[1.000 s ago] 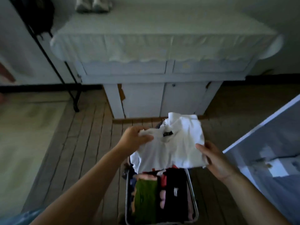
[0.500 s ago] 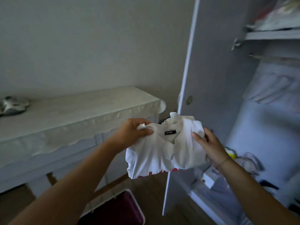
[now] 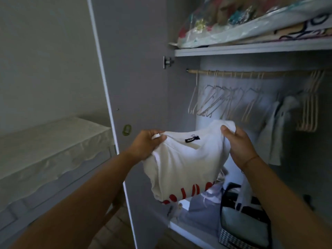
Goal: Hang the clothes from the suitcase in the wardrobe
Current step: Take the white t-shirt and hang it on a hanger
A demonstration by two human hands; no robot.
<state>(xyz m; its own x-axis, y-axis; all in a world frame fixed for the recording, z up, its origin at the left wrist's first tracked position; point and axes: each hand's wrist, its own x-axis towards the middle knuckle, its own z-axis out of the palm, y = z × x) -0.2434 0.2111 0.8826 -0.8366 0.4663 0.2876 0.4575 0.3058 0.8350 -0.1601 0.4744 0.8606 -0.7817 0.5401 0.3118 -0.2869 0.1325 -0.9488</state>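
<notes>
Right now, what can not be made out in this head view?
Head view:
Red print on the white cotton T-shirt: lower part hidden by the folded hem, unreadable.
Small black neck label: lettering too small.
Wooden hanging rail: right end cut by the frame edge.
Left hand and right hand: fingers hidden behind the fabric.

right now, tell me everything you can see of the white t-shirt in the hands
The white t-shirt looks like soft cotton, crumpled and partly folded, held up before the open wardrobe. The left hand grips one shoulder, the right hand the other. A small black label sits inside the neckline, and red print shows along its hanging lower edge. It is on no hanger yet.
</notes>
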